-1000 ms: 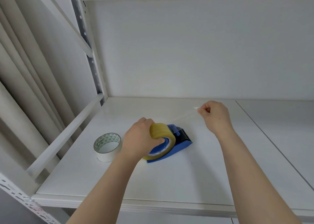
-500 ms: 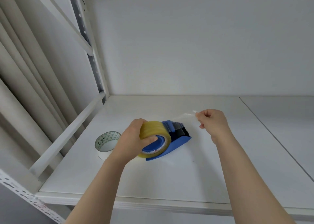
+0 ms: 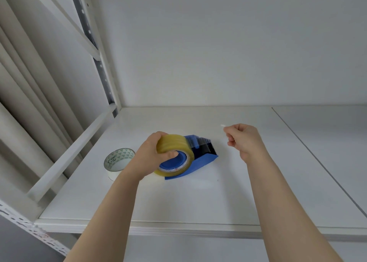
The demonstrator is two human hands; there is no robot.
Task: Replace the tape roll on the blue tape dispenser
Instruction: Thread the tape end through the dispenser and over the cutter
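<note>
Left hand (image 3: 148, 158) is gripping the yellowish tape roll (image 3: 174, 154) seated on the blue tape dispenser (image 3: 198, 158), thumb in the core. Right hand (image 3: 243, 140) is pinching the tape end (image 3: 222, 125), raised beside the dispenser. White tape roll (image 3: 118, 162) is lying left on the shelf (image 3: 198, 202).

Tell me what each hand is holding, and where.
Left hand grips the yellowish tape roll by its rim; right hand pinches the tape's free end.

Yellowish clear tape roll (image 3: 174, 145); blue dispenser (image 3: 206, 160); white roll (image 3: 118, 161), green triangles.
</note>
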